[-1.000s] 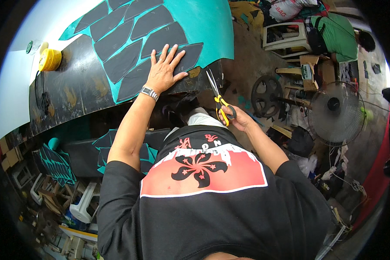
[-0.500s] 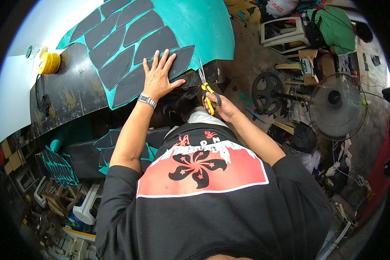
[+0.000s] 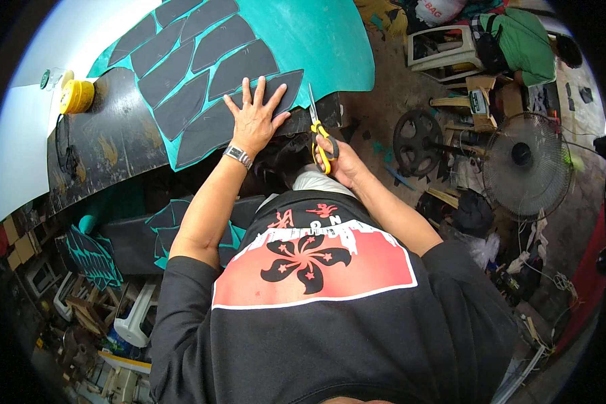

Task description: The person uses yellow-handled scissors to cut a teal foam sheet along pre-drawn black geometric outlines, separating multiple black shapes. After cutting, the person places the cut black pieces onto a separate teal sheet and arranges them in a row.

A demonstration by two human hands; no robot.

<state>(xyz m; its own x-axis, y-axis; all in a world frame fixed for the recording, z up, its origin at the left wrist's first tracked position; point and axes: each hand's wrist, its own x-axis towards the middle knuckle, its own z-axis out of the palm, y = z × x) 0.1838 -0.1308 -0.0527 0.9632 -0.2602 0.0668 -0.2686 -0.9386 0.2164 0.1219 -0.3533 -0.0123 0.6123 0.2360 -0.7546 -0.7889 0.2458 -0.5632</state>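
Teal sheet [image 3: 316, 40] with dark scale-shaped panels lies on the dark worktop [image 3: 108, 141] at 12 o'clock; looks thin, floppy, light, so best pinned flat near the cut edge. Left hand [image 3: 254, 121] splayed wide, pressing it down. Right hand [image 3: 340, 158] grips yellow-handled scissors [image 3: 318, 124], blades at the sheet's near edge. Yellow tape roll [image 3: 77, 96] at 10 o'clock, floor fan [image 3: 526, 165] at 3.
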